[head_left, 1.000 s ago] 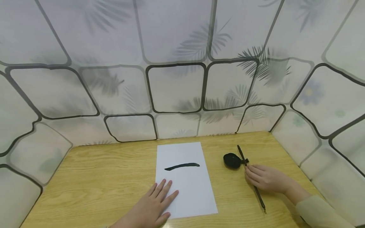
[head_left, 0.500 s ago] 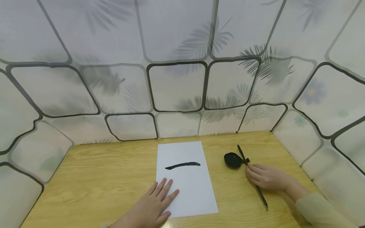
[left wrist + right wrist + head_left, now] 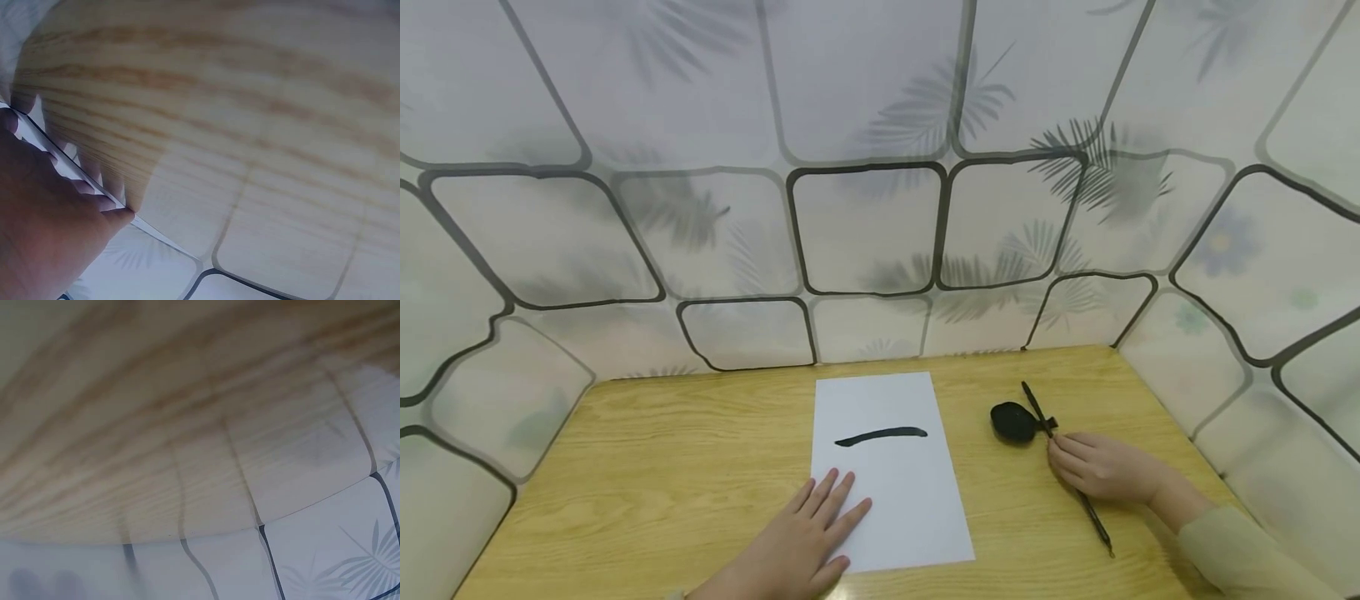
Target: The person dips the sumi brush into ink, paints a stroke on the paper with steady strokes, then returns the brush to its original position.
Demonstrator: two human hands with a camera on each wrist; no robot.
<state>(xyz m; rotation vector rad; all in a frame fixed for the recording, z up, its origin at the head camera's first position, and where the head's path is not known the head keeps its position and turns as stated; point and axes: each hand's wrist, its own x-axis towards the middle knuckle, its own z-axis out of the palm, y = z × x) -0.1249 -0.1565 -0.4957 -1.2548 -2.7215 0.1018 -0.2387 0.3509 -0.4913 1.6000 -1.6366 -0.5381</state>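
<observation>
A white sheet of paper [image 3: 902, 500] lies on the table with one thick black stroke [image 3: 881, 436] across its upper half. My left hand [image 3: 793, 537] rests on the paper's lower left edge, fingers straight and spread. In the left wrist view, the same hand [image 3: 50, 219] appears at the lower left. On the right, my right hand [image 3: 1101, 468] pinches the middle of a dark writing brush [image 3: 1093, 518]. The brush slants across the short handle of a small round black ink dish [image 3: 1012, 422]. The right wrist view shows neither the right hand nor the brush.
The table [image 3: 685, 467] has a yellow wood grain. Patterned wall covering [image 3: 865, 233] with dark outlines and leaf shapes rises at the back and at both sides of it.
The brush has turned slightly in my right hand, its near end swinging to the right and its far end slightly left. My left hand stays on the paper, and the stroke looks unchanged.
</observation>
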